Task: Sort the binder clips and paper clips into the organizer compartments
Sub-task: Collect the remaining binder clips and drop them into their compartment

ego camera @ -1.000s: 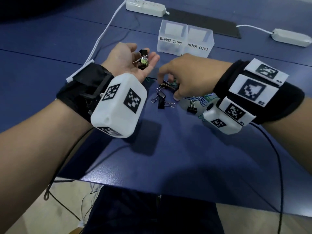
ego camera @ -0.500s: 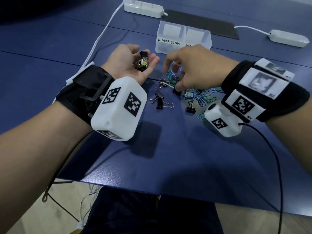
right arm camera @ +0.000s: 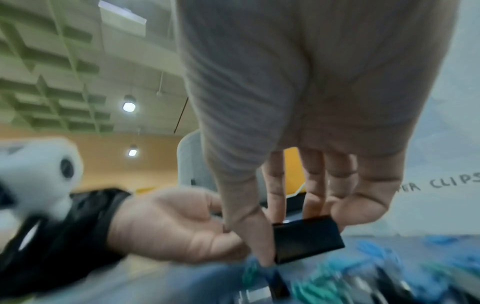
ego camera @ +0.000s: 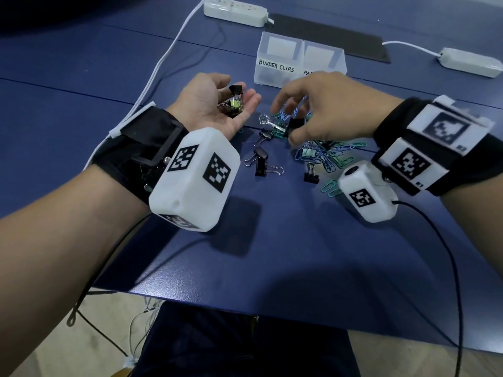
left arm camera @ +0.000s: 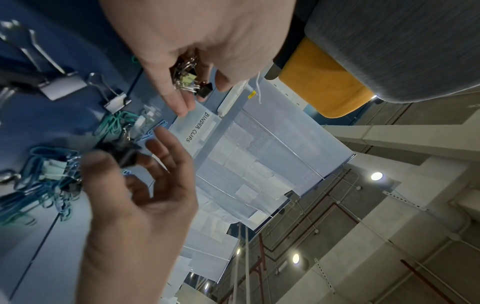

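My left hand [ego camera: 245, 104] lies palm up above the table and carries several small binder clips [ego camera: 234, 106], black and pale green, on its fingers [left arm camera: 179, 98]. Just right of it, my right hand [ego camera: 296, 131] pinches a black binder clip [ego camera: 294, 124] between thumb and fingers, its silver handles pointing left; the right wrist view shows the same clip [right arm camera: 307, 239]. Below lies a pile of blue and green paper clips [ego camera: 329, 156] with loose binder clips [ego camera: 261, 161] on the blue table. The clear organizer [ego camera: 280, 63], labelled BINDER CLIPS and, partly hidden, PAPER CLIPS, stands behind the hands.
A white power strip [ego camera: 234, 9] with its cable [ego camera: 163, 61] lies at the back left, a second white one [ego camera: 468, 62] at the back right, and a black mat [ego camera: 326, 36] behind the organizer. The table's front edge [ego camera: 272, 308] is near my body.
My right hand has risen from the pile with a black binder clip pinched in it and shifted left, closer to my left palm. The left hand has stayed in place.
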Demonstrator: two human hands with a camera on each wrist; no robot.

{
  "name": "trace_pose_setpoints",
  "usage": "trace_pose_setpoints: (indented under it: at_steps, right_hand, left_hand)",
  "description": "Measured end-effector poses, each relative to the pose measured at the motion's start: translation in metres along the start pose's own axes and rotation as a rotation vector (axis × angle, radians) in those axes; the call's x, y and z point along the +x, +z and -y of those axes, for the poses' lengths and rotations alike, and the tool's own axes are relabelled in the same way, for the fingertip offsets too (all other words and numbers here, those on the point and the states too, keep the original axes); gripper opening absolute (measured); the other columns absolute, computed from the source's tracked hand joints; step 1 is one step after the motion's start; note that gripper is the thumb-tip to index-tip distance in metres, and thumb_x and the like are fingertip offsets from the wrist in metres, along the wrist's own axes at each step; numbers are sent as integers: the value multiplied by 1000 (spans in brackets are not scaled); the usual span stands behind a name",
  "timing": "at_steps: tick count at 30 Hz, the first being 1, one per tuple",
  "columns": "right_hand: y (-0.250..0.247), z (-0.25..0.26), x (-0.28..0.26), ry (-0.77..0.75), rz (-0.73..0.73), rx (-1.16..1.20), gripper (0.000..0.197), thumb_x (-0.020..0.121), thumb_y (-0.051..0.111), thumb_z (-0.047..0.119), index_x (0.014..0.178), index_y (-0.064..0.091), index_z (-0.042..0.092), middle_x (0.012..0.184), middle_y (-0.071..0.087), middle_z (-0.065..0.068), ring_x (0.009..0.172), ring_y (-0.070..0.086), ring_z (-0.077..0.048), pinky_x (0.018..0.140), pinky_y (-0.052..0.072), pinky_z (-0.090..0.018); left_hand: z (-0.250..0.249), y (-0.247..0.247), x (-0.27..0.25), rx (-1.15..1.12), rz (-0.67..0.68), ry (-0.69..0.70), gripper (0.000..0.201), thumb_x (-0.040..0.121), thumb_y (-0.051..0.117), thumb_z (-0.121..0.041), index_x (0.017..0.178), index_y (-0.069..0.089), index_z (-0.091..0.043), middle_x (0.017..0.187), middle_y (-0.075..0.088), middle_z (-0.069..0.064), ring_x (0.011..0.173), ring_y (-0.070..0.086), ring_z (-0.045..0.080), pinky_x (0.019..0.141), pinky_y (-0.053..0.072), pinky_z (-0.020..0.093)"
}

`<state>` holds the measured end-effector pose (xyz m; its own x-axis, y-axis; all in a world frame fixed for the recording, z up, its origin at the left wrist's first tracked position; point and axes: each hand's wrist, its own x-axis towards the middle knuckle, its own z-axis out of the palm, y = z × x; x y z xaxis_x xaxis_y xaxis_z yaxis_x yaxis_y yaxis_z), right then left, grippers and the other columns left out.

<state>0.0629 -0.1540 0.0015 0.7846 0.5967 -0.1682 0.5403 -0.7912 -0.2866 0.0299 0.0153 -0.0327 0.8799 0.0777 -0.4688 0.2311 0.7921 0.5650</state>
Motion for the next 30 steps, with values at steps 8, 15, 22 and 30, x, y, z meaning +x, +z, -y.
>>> trace_pose_setpoints:
  at_steps: [8,15,22,30]
  right_hand:
    - [-24,3,-6,15,-87,277,32,68,77,20,99,72,23,88,76,-1,85,71,-22,90,53,-38]
    - [-11,29,14,-86,-157,247,47,69,75,49,109,70,24,94,75,4,87,70,-8,85,53,-28]
    - [-8,12,19,-73,-274,122,12,81,68,25,91,75,21,75,68,6,58,57,5,64,46,-5]
    - [18,28,30,-223,39,-232,30,77,68,8,103,73,23,69,45,17,82,52,-14,79,48,-27]
  left_hand:
    - [2,5,-1,-22,17,4,19,99,41,-13,104,51,3,103,52,17,96,57,28,89,55,42]
    - [11,9,-6,-135,130,-107,55,103,27,-37,129,46,8,133,55,22,114,60,31,100,48,42]
    - [-7,-3,-3,-172,-2,-27,56,104,21,-37,88,52,7,86,56,23,75,57,32,81,52,41]
    - [-14,-10,4,-64,-41,-7,58,101,26,-46,88,54,4,86,57,21,77,59,31,84,54,38]
